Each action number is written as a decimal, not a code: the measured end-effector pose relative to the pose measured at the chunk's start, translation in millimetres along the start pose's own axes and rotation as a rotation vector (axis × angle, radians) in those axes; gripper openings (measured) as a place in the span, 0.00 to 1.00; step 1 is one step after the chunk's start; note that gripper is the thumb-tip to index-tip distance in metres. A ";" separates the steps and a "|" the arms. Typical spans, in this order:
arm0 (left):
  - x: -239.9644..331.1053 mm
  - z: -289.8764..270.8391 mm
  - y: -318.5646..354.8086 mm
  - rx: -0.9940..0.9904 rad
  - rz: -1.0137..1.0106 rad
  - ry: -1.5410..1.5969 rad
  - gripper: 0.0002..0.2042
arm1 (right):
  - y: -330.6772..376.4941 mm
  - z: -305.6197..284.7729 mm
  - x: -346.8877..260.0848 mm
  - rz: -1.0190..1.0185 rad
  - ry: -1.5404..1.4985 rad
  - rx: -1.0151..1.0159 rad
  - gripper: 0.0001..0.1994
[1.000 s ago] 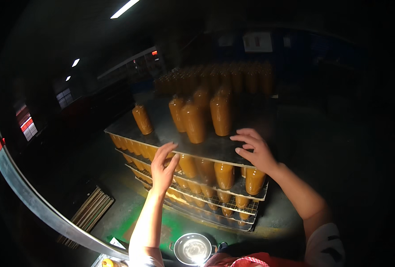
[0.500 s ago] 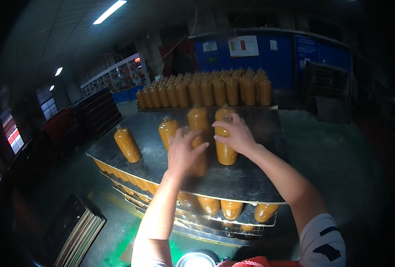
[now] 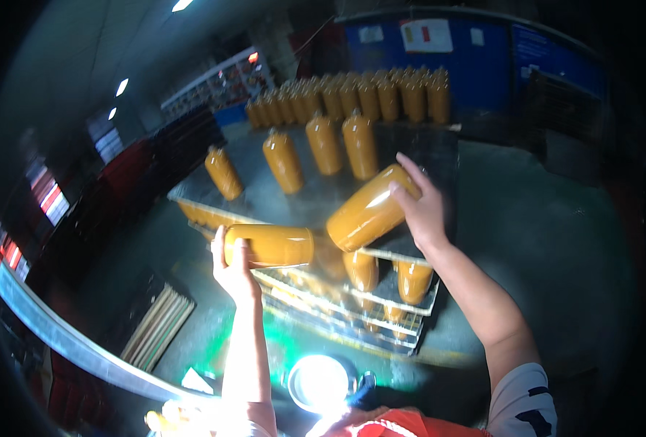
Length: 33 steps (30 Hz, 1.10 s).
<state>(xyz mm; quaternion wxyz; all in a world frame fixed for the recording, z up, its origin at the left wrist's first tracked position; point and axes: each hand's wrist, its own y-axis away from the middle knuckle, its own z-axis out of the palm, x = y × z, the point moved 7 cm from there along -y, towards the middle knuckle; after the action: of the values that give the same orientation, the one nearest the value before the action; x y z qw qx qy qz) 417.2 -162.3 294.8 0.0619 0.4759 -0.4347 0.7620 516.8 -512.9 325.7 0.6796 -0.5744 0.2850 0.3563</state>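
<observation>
While two orange bottles were lifted clear of the grey sheet (image 3: 417, 156), you held one in each hand: the left bottle (image 3: 270, 245) lay nearly level just off the sheet's near-left edge, the right bottle (image 3: 370, 209) tilted over its near edge. Your left hand (image 3: 232, 266) reached up from below, your right hand (image 3: 419, 207) from the right, forearm outstretched. Half a second earlier both bottles stood upright on the sheet among the others. Each hand's fingers wrapped one end of its bottle. Four bottles (image 3: 323, 146) stood upright behind, above stacked trays (image 3: 352, 306).
</observation>
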 end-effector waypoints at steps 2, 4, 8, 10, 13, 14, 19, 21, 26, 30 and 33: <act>-25.4 -56.6 31.4 0.113 -0.235 0.398 0.25 | 31.3 23.6 -7.0 0.209 -0.293 -0.040 0.27; -50.0 -90.9 69.3 0.203 -0.521 0.633 0.23 | 59.4 41.1 -5.0 0.355 -0.484 -0.064 0.28; -109.5 -117.7 147.9 0.291 -1.035 1.012 0.22 | 132.2 91.2 31.3 0.857 -0.672 -0.030 0.24; -119.6 -130.9 176.8 0.356 -1.106 1.023 0.23 | 175.9 129.3 56.6 1.069 -0.853 -0.093 0.23; -225.4 -192.3 219.2 0.336 -1.044 0.988 0.26 | 231.5 180.4 77.5 1.352 -0.921 -0.219 0.25; -231.8 -187.4 237.5 0.522 -1.270 1.228 0.27 | 242.6 188.0 90.2 1.347 -0.822 -0.234 0.25; -243.0 -211.0 249.9 0.528 -1.383 1.455 0.28 | 297.9 238.6 148.3 1.509 -0.904 -0.175 0.26; -244.5 -219.0 246.5 0.530 -1.402 1.483 0.29 | 307.4 255.8 159.9 1.531 -0.890 -0.147 0.27; -250.5 -232.1 238.6 0.361 -1.408 1.726 0.33 | 321.0 282.4 166.9 1.558 -0.945 -0.041 0.29; -258.7 -237.1 233.6 0.363 -1.444 1.767 0.35 | 331.8 292.3 185.1 1.574 -1.012 0.037 0.30; -271.0 -239.8 231.3 0.366 -1.461 1.724 0.34 | 334.8 294.9 190.1 1.564 -1.001 0.078 0.31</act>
<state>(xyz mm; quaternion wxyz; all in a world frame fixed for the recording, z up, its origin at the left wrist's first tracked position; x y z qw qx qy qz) 284.9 -44.9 -96.5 0.6973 -0.0642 0.2503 0.6686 349.5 -164.1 33.2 0.3088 0.0250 0.2767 0.9096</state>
